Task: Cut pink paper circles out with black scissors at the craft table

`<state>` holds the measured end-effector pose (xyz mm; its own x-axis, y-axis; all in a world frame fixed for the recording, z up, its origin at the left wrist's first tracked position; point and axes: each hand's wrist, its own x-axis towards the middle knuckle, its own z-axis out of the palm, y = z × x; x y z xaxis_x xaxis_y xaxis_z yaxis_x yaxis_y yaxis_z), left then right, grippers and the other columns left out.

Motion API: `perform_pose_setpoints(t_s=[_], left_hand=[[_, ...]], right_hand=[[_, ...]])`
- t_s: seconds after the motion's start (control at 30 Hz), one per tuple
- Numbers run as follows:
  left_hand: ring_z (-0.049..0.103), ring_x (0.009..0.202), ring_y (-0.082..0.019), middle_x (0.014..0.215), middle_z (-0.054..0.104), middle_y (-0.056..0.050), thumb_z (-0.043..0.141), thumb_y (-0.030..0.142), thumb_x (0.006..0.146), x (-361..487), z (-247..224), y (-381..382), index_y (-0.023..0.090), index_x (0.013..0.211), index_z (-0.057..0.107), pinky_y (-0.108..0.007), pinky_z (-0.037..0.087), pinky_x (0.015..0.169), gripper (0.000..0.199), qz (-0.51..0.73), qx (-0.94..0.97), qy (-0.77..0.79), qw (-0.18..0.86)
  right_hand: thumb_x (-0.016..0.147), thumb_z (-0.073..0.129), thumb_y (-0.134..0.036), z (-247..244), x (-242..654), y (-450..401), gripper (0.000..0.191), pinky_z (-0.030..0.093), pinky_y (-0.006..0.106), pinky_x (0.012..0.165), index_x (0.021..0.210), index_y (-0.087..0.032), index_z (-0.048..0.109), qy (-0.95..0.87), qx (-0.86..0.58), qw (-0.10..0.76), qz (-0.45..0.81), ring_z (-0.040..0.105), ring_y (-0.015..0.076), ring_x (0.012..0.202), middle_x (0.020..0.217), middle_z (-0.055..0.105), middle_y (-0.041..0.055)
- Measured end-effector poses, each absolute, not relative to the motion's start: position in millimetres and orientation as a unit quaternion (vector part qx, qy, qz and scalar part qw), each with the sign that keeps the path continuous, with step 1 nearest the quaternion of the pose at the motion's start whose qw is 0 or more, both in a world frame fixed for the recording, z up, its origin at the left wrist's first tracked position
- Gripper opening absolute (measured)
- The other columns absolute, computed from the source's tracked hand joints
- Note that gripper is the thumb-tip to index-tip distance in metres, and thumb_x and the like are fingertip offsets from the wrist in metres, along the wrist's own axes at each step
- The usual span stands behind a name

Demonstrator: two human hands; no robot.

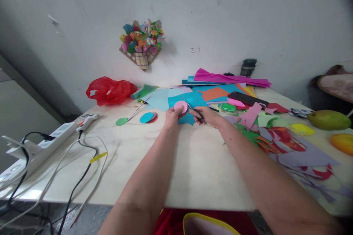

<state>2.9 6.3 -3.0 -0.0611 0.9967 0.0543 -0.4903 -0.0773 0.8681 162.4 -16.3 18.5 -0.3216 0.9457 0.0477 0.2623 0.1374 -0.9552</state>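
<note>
Between the fingers of my left hand is a pink paper circle, held near the middle of the table. My right hand grips a pair of scissors with dark handles, the blades pointing up and left beside the circle's right edge. Blue paper with scalloped cut-outs lies beneath and behind both hands. To the left rests a small stack of paper circles, blue on top. Further left is a green paper circle at the end of a thin strip or stick.
Paper scraps cover the right side, near a green mango and a black phone. A red plastic bag sits at back left. A white power strip and cables occupy the left edge. Rolled magenta paper lies at the back.
</note>
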Motion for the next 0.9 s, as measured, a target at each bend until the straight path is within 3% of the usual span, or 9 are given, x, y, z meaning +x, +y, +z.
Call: perform_pose_setpoints(t_s=[0.63,0.9], left_hand=[[0.065,0.073,-0.02,0.077,0.069,-0.01,0.078,0.022,0.057,-4,-3,6,0.008,0.079,0.066,-0.031,0.053,0.069,0.029,0.619,0.379,0.353,0.59],[0.067,0.08,-0.024,0.081,0.071,-0.014,0.078,0.021,0.058,-8,-1,5,0.008,0.082,0.066,-0.033,0.054,0.071,0.03,0.605,0.387,0.353,0.6]], right_hand=[[0.077,0.065,-0.04,22,167,-18,0.03,0.024,0.019,0.033,0.064,-0.017,0.052,-0.669,-0.454,0.35,0.473,0.046,0.0062,0.038,0.052,0.054,-0.0024],[0.075,0.066,-0.038,25,166,-20,0.028,0.022,0.02,0.032,0.063,-0.017,0.052,-0.659,-0.463,0.352,0.477,0.043,0.0062,0.037,0.05,0.053,-0.0025]])
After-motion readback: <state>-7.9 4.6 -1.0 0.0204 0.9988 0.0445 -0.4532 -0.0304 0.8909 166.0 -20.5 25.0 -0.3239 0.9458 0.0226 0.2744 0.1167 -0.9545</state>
